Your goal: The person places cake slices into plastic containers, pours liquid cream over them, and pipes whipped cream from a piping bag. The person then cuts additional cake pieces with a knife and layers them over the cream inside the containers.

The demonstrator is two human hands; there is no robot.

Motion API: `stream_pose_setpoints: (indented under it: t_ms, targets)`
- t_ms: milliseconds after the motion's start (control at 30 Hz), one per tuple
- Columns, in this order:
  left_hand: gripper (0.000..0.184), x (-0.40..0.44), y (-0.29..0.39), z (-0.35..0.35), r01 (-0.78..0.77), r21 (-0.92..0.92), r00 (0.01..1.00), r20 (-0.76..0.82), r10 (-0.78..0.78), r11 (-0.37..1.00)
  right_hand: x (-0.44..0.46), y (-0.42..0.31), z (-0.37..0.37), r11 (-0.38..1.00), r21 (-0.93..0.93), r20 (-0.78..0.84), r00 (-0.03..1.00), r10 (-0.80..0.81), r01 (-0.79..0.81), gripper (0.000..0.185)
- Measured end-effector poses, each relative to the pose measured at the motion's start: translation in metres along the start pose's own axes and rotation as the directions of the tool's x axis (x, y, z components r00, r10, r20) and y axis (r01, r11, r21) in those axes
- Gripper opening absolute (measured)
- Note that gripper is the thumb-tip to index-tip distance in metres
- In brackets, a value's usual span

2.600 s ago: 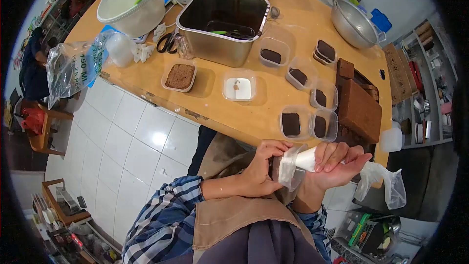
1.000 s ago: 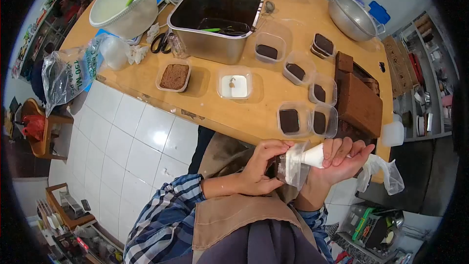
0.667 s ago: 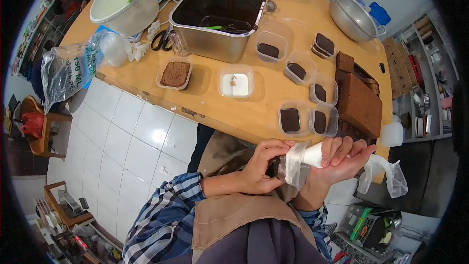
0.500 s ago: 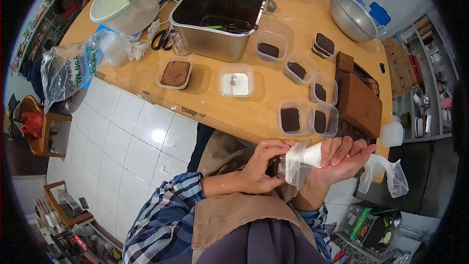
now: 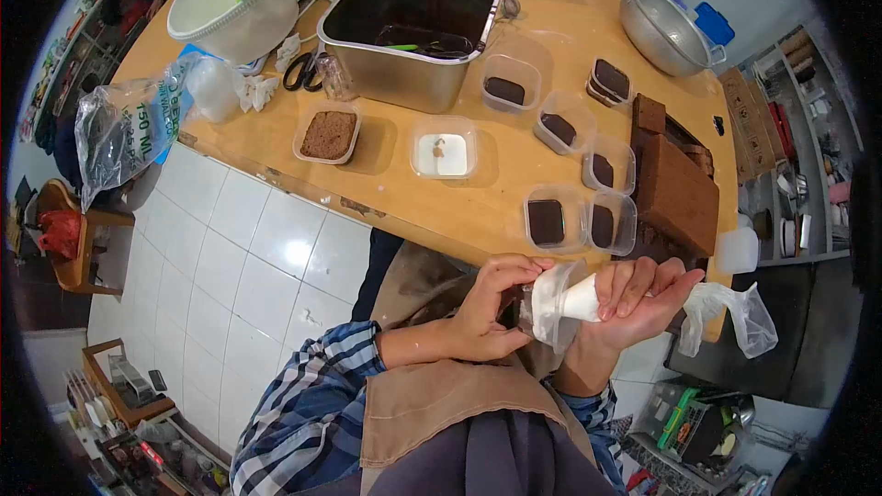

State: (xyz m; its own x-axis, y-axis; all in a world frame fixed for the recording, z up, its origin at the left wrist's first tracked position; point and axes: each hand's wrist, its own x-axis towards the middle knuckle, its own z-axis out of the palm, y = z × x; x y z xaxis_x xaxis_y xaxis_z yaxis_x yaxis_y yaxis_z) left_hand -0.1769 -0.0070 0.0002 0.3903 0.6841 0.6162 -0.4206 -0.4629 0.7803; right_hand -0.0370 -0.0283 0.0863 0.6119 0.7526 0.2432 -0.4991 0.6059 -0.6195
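Observation:
My left hand [image 5: 501, 308] is closed round a clear plastic container [image 5: 562, 335], tilted so its mouth faces right. White cream [image 5: 548, 301] spreads inside it over a dark layer. In my right hand [image 5: 648, 298] a piping bag [image 5: 581, 300] full of white cream is squeezed, its narrow end inside the container's mouth. The bag's loose clear tail [image 5: 740, 321] hangs out to the right of that hand. Just above, on the table edge, stand containers with dark cake pieces, such as this container [image 5: 554, 220].
A large steel pan [image 5: 404, 83] with dark residue stands at the table's back, beside a white basin [image 5: 234, 9]. Chocolate cake slabs [image 5: 678, 188] lie at right. One container with white cream [image 5: 445, 152] and one with brown cake [image 5: 328, 135] sit near the front edge.
The piping bag has shifted slightly left and down, and the container has turned a little in my left hand. More white cream shows inside it.

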Motion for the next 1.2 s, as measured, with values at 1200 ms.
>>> stream_pose_setpoints:
  t_ms: [1200]
  targets:
    - [0.081, -0.001, 0.007, -0.009, 0.371, -0.502, 0.928, 0.17, -0.332, 0.781, -0.007, -0.002, 0.023, 0.813, -0.375, 0.33, 0.883, -0.333, 0.446, 0.04]
